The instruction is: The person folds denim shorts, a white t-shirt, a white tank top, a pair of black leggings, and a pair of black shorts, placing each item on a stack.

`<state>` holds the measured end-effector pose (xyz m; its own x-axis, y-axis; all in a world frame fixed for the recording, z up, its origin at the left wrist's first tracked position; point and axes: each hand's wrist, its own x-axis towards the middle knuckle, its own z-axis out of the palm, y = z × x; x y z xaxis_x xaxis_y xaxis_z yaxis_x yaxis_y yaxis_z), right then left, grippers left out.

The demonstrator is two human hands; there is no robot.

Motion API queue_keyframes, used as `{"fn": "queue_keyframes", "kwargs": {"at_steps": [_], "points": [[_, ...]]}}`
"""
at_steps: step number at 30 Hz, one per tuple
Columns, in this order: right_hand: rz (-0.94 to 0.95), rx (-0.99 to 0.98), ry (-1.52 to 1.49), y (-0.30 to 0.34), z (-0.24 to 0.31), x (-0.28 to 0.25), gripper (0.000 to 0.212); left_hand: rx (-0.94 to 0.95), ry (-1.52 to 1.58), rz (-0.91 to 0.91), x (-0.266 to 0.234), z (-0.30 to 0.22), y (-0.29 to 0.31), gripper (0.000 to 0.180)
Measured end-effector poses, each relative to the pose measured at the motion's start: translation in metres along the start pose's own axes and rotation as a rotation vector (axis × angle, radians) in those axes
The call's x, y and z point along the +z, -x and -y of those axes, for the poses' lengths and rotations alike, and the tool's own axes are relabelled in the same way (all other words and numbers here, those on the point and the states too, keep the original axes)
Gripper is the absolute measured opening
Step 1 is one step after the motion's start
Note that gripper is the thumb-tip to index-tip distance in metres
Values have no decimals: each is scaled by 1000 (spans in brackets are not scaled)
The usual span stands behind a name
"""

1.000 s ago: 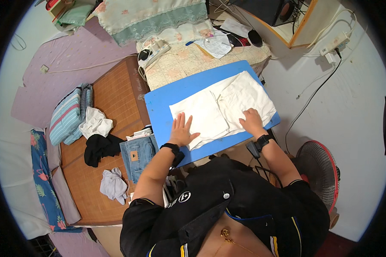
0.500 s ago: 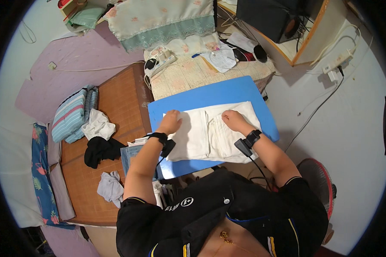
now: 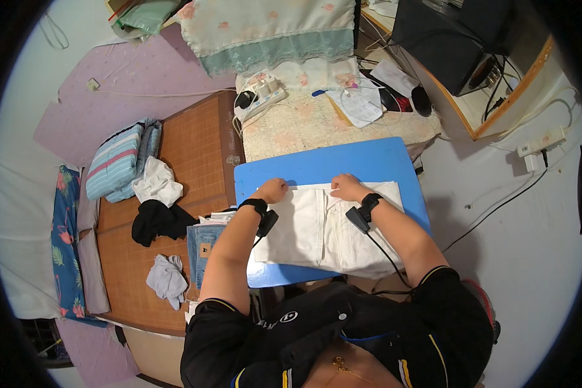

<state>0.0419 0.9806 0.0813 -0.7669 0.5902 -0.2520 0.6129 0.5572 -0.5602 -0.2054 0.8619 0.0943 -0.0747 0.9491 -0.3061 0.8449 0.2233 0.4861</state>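
White garment (image 3: 296, 226) being worked at its far edge, flat on the blue bench (image 3: 330, 157).
Left hand (image 3: 273, 190) is being kept curled toward the bench's left side, right hand (image 3: 349, 188) curled right of the bench's middle; whether cloth is being pinched can't be told. Best done with tension being shared evenly, edge being lined up with the bench's far side.

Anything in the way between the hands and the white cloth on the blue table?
Nothing visible. The left hand and right hand are at the far edge of the white cloth. A black cord from the right wrist crosses its near right part, away from both hands.
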Motion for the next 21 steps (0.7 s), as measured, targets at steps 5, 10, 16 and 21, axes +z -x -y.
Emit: {"fn": "queue_keyframes", "kwargs": {"at_steps": [5,10,16,21], "points": [[-130,-11,-242,0,-6,5,15,17,31,231,-19,0,-5,25],[-222,-55,-180,2,1,8,12,-6,-80,388,-37,4,-7,27],[-302,-28,-101,0,3,13,14,-102,-37,450,-42,15,-12,31],[-328,-15,-35,1,2,17,15,-63,-109,511,-47,4,-5,28]]}}
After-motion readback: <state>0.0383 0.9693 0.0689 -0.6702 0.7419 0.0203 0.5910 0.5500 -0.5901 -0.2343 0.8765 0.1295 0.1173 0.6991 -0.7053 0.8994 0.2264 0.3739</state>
